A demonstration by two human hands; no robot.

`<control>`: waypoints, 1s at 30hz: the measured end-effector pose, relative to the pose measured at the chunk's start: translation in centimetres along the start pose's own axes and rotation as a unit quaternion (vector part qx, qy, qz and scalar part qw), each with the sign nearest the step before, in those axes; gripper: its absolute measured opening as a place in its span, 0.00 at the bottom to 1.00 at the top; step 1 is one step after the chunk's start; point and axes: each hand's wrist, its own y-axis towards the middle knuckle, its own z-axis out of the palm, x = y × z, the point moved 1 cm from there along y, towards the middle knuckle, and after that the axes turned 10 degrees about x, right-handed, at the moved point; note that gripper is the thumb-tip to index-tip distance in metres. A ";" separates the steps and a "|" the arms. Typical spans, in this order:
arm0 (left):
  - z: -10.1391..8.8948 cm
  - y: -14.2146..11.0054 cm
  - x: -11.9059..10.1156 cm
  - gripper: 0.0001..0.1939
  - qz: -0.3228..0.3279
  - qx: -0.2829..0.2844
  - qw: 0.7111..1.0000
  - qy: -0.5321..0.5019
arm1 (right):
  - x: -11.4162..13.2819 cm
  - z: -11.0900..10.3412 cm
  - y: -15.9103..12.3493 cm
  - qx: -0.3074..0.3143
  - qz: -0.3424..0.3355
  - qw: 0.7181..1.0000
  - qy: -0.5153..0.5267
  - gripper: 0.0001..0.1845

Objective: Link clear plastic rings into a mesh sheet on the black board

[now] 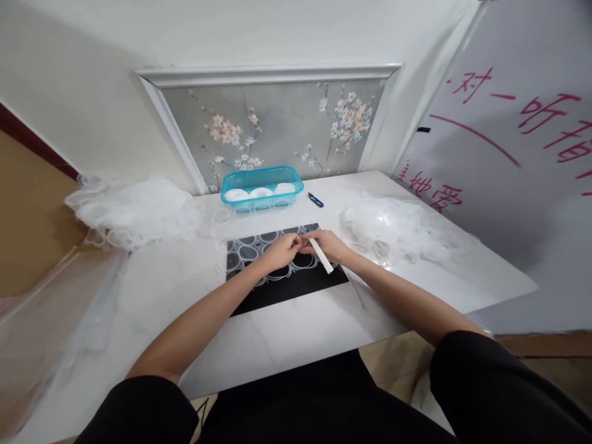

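Note:
Over a black mat (272, 296) lies a netting of translucent white rings (247, 253), which also trails back toward the blue basket. My left hand (282, 251) is closed at the netting's right part, its fingertips pinched together close to those of my right hand. What sits between the left fingertips is too small to make out. A flat white strip (322, 258) sticks out from my right hand (327, 243), which is closed around its upper end. The strip slants toward the mat's near right corner.
A blue plastic basket (263, 180) holding white rolls (261, 192) stands against the wall. Blue thread snips (316, 200) lie right of it. Piles of white rings flank the mat, one at left (139, 213) and one at right (393, 231). A whiteboard (499, 203) stands at right.

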 end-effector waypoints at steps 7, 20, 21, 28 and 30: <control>0.8 0.1 2.2 0.03 -0.009 -0.046 0.974 -0.222 | -0.4 0.4 0.4 0.024 0.016 0.996 -0.081 0.10; 1.1 0.2 3.6 0.07 -0.044 -0.052 0.955 -0.289 | -0.3 -1.4 -5.4 -0.028 -0.007 0.997 -0.066 0.09; 1.1 0.2 3.7 0.06 -0.046 -0.046 0.958 -0.279 | -0.1 -1.7 -6.8 -0.050 0.011 0.997 -0.052 0.10; 0.6 0.7 1.6 0.09 -0.020 -0.026 0.991 -0.130 | 4.5 -1.3 -9.3 -0.116 0.061 0.991 0.026 0.12; 0.8 1.0 0.7 0.09 0.006 -0.022 0.997 -0.080 | 5.4 -1.6 -8.2 -0.090 0.084 0.991 0.050 0.13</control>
